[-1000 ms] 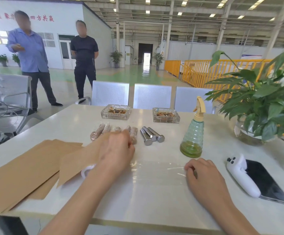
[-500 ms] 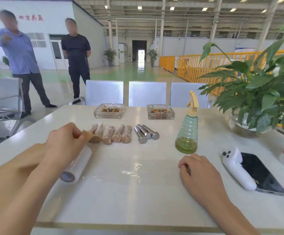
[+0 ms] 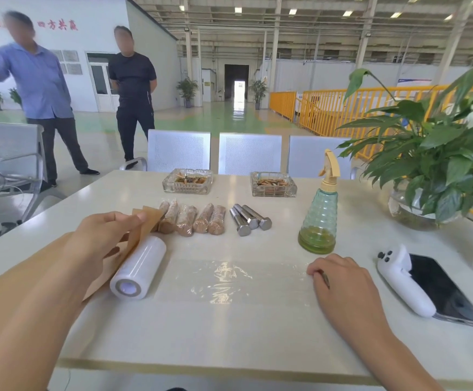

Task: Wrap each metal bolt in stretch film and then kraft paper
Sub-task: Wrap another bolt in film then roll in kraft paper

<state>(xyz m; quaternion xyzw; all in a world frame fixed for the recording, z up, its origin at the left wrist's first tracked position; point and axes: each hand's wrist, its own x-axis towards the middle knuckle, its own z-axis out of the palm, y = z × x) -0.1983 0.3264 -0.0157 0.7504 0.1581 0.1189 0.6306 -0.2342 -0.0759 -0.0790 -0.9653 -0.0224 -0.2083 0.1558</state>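
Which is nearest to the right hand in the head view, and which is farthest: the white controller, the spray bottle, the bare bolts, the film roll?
From the right hand:
1. White controller, just right of it.
2. Spray bottle, behind it.
3. Bare bolts, behind and left.
4. Film roll, far left, beside the left hand.

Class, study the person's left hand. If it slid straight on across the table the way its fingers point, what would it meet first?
The left hand holds kraft paper, fingers pointing right and slightly away. Straight on, it would probably meet the row of wrapped bolts first, before the bare bolts. Depth is uncertain from one view.
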